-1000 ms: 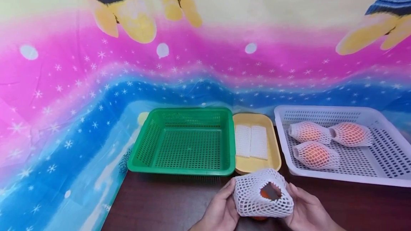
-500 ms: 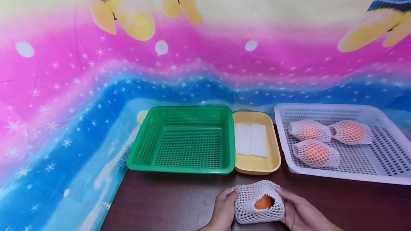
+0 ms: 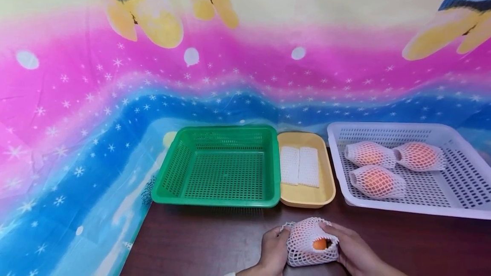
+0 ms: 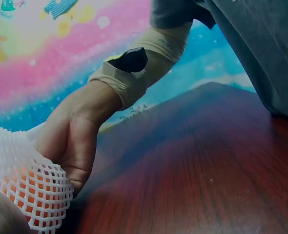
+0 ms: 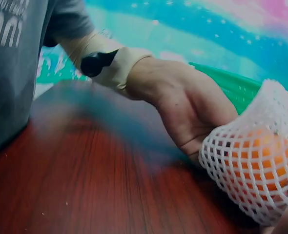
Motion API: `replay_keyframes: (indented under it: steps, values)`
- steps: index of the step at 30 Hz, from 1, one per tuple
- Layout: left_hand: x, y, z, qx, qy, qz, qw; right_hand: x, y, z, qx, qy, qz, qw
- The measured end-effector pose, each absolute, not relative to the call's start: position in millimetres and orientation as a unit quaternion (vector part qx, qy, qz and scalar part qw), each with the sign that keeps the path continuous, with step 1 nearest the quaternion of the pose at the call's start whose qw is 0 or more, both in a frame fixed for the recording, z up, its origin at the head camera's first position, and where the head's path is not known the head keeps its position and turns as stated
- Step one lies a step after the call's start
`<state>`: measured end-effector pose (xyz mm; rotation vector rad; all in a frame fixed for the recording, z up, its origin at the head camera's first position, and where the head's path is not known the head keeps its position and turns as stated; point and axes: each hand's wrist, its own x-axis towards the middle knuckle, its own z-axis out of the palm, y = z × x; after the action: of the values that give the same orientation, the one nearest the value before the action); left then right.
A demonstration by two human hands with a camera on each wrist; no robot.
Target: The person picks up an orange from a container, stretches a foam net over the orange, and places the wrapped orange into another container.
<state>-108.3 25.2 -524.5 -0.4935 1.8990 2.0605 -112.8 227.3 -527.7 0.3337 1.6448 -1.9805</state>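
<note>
A white foam fruit net (image 3: 303,257) is held between both hands above the near part of the table, and a round orange fruit (image 3: 319,244) sits inside it. My left hand (image 3: 273,248) grips the net's left end, its thumb on the mesh. At the right side, my right hand (image 3: 353,246) holds the net with its thumb over the top edge. Through an opening facing the camera, part of the fruit shows bare. In the right wrist view, the mesh (image 5: 246,165) is stretched round the fruit. Fingers behind the net are hidden.
A green basket (image 3: 215,203) stands at the back left. Beside it, a yellow tray (image 3: 326,197) holds two flat foam nets (image 3: 299,167). The white basket (image 3: 422,210) at right holds three netted fruits (image 3: 377,181). Dark wooden table (image 3: 192,242) lies in front.
The hands have drawn closer together and lowered the net slightly. The fruit, first mostly below the net's opening, now fills the net, whose mesh bulges round it.
</note>
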Motion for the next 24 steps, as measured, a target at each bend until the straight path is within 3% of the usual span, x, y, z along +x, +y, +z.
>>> replay_keyframes:
  steps: [8,12,24]
  values:
    - [-108.6,25.4,-519.0,-0.157,0.678,0.7,0.16,-112.1,203.7,-516.8,0.178,0.709,-0.654,0.197]
    - [-110.2,22.3,-513.9,-0.156,0.702,0.681,0.14,-110.3,199.5,-510.6,0.167,0.715,-0.651,0.194]
    - [-116.5,24.5,-501.5,-0.118,0.711,0.672,0.169,-114.8,191.5,-497.0,0.201,0.725,-0.64,0.154]
